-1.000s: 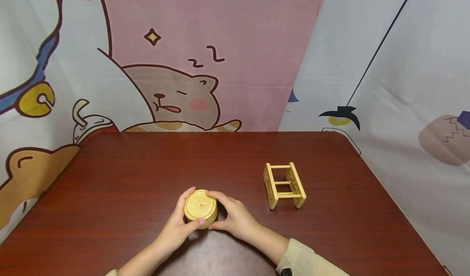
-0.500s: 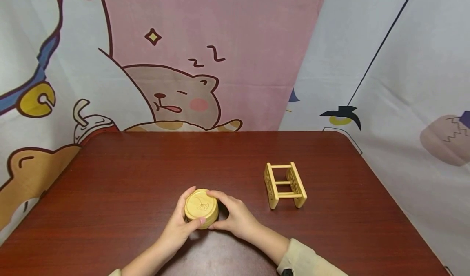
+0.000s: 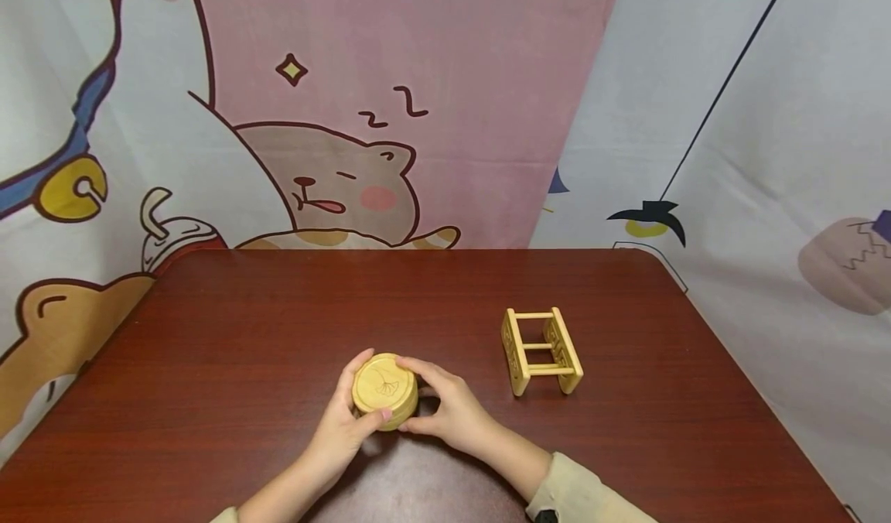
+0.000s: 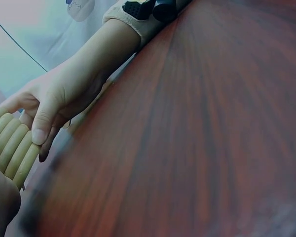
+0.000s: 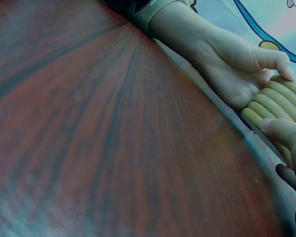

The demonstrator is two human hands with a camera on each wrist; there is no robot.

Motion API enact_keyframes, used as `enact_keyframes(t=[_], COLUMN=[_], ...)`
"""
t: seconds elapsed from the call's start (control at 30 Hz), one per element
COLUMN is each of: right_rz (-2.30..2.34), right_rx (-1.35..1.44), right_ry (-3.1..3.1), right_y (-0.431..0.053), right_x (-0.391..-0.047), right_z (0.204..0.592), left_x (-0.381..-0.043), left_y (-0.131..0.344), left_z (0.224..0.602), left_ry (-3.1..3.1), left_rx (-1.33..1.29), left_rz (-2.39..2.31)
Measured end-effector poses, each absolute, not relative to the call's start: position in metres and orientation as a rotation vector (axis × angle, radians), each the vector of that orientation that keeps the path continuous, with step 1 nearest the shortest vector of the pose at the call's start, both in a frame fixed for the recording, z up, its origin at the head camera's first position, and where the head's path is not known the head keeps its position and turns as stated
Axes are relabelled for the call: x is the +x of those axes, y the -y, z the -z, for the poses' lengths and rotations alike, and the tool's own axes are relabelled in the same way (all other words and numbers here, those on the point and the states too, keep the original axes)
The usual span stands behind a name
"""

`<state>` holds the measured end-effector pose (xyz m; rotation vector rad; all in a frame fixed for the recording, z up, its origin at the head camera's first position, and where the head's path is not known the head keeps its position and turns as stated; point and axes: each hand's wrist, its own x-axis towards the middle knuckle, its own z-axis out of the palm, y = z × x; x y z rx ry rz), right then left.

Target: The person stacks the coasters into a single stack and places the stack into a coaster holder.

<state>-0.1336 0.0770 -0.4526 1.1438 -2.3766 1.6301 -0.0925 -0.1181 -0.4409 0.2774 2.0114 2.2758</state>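
Note:
Between both hands is a stack of round pale wooden coasters (image 3: 385,384), the top one engraved with a ginkgo leaf. My left hand (image 3: 343,418) grips its left side, thumb across the near edge. On the right side, my right hand (image 3: 455,413) holds the stack with fingers at the far edge and thumb low at the near edge. Several layered discs (image 4: 12,145) show edge-on in the left wrist view. The right wrist view also shows the layers (image 5: 276,101), tilted, between the two hands. The stack's underside is hidden.
A pale wooden rack (image 3: 541,351) with carved side panels and crossbars stands to the right of the hands. Everything is over a dark red-brown wooden table (image 3: 278,306). A cartoon-printed cloth (image 3: 487,105) hangs behind the table and along its sides.
Both hands, still holding the coaster stack, have shifted slightly up and to the right in the head view. The rack keeps its place on the table.

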Motion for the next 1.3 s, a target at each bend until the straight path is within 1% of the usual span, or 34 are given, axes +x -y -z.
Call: enact_keyframes(t=[0.07, 0.33, 0.5, 0.7, 1.07, 1.3], right_rz=[-1.646, -1.676, -1.730, -1.768, -1.858, -1.796], right_rx=[1.139, 1.186, 1.158, 1.127, 0.988, 0.865], right_ry=[2.359, 2.246, 2.227, 2.183, 2.111, 2.121], right_y=[-0.077, -0.077, -0.078, -0.077, -0.078, -0.078], right_x=[-0.132, -0.119, -0.125, -0.133, -0.135, -0.132], right_z=[0.450, 0.421, 0.434, 0.450, 0.449, 0.440], left_x=[-0.092, -0.093, -0.096, -0.098, -0.106, -0.112], left_y=[0.117, 0.114, 0.112, 0.108, 0.096, 0.085], left_z=[0.441, 0.440, 0.439, 0.438, 0.433, 0.432], left_ry=[-1.977, -1.923, -1.887, -1.802, -1.527, -1.420], left_rx=[0.276, 0.321, 0.346, 0.289, 0.259, 0.208], left_rz=[-2.302, -2.378, -2.442, -2.537, -2.649, -2.716])
